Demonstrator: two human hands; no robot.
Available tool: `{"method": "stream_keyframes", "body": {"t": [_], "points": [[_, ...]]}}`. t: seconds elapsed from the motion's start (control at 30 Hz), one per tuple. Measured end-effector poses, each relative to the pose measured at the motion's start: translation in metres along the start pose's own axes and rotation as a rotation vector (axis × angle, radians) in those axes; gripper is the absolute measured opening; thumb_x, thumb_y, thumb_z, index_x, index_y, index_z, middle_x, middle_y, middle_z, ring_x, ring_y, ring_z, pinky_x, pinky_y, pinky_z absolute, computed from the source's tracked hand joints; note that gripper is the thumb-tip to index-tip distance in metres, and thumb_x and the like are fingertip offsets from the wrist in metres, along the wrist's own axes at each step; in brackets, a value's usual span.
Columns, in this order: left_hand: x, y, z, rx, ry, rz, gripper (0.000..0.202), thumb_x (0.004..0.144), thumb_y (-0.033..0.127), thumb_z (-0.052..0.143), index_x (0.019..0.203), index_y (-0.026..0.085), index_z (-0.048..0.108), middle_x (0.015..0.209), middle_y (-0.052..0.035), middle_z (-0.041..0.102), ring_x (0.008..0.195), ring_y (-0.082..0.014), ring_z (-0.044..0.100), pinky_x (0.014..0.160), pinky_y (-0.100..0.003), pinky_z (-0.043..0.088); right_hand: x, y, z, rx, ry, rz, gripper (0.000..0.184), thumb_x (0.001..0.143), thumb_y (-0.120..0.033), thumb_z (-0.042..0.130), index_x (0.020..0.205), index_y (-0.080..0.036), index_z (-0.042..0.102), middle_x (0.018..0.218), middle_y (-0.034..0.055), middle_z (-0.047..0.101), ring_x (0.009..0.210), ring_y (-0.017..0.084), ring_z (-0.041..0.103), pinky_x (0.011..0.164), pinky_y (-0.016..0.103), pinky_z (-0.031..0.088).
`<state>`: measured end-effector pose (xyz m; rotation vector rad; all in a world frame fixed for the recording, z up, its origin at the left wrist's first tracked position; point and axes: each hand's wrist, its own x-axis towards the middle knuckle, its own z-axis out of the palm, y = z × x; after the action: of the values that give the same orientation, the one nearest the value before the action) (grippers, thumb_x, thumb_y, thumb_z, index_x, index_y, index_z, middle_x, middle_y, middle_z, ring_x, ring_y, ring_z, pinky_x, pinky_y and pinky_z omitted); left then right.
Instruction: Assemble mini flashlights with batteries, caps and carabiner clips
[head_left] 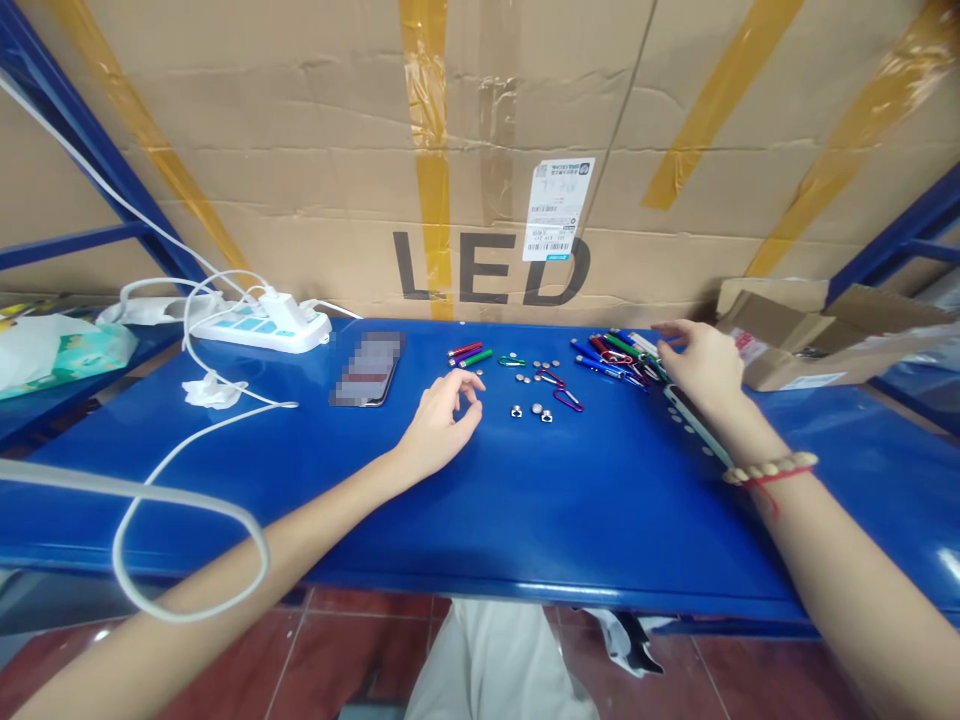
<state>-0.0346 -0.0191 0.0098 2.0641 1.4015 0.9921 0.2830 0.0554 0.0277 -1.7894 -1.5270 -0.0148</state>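
Observation:
My left hand [441, 420] rests on the blue table [480, 500], fingers loosely curled, holding nothing visible, just left of several small round button cells [537, 407] and coloured carabiner clips [567, 398]. A red and a green mini flashlight tube [471, 353] lie just beyond it. My right hand [701, 362] reaches over a pile of coloured mini flashlights [615, 355], fingers spread and touching the pile's right side. A strip of button cells [694, 420] lies under my right wrist.
A phone [367, 368] lies face up left of centre. A white power strip [262, 325] with charger and cables sits at the back left, crumpled tissue [210, 390] beside it. An open cardboard box [810, 335] stands at the back right. A large LED carton forms the back wall.

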Motion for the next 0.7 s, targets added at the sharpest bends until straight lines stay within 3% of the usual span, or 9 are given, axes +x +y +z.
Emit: {"method": "stream_keyframes", "body": {"t": [0.1, 0.23, 0.3, 0.53, 0.7], "points": [[0.004, -0.003, -0.001, 0.036, 0.065, -0.017, 0.015, 0.078, 0.013, 0.047, 0.091, 0.02, 0.051, 0.081, 0.0, 0.057, 0.074, -0.0153, 0.046, 0.077, -0.031, 0.036, -0.011, -0.016, 0.009, -0.008, -0.051, -0.16, 0.024, 0.076, -0.016, 0.055, 0.093, -0.019, 0.071, 0.1, 0.0099, 0.068, 0.089, 0.023, 0.061, 0.081, 0.035, 0.044], [0.012, -0.013, -0.006, 0.031, 0.188, -0.107, 0.017, 0.073, 0.01, 0.048, 0.087, 0.021, 0.052, 0.079, 0.0006, 0.056, 0.069, -0.0148, 0.045, 0.075, -0.029, 0.036, -0.026, -0.047, 0.032, -0.003, -0.22, -0.661, 0.021, 0.085, -0.023, 0.05, 0.094, -0.018, 0.068, 0.099, 0.0081, 0.068, 0.094, 0.021, 0.06, 0.083, 0.034, 0.044], [0.016, -0.018, -0.009, 0.016, 0.221, -0.141, 0.018, 0.072, 0.009, 0.048, 0.086, 0.02, 0.051, 0.079, 0.0005, 0.056, 0.068, -0.0144, 0.045, 0.073, -0.029, 0.037, -0.03, -0.064, 0.045, -0.064, -0.318, -0.831, 0.023, 0.088, -0.023, 0.047, 0.1, -0.019, 0.066, 0.105, 0.0083, 0.066, 0.098, 0.022, 0.059, 0.081, 0.035, 0.043], [0.021, -0.027, -0.015, -0.002, 0.245, -0.165, 0.017, 0.071, 0.008, 0.047, 0.083, 0.019, 0.051, 0.076, 0.0008, 0.055, 0.063, -0.0128, 0.045, 0.067, -0.026, 0.038, -0.018, -0.116, 0.094, -0.203, -0.418, -0.998, 0.026, 0.089, -0.017, 0.047, 0.111, -0.016, 0.061, 0.113, 0.011, 0.061, 0.102, 0.024, 0.054, 0.078, 0.034, 0.035], [0.018, -0.025, -0.015, 0.0, 0.212, -0.115, 0.017, 0.072, 0.007, 0.045, 0.084, 0.019, 0.05, 0.078, 0.0, 0.056, 0.067, -0.0132, 0.047, 0.068, -0.026, 0.039, -0.013, -0.129, 0.099, -0.289, -0.394, -1.025, 0.016, 0.085, -0.016, 0.055, 0.099, -0.012, 0.064, 0.104, 0.0119, 0.062, 0.098, 0.025, 0.052, 0.078, 0.033, 0.032]]}}
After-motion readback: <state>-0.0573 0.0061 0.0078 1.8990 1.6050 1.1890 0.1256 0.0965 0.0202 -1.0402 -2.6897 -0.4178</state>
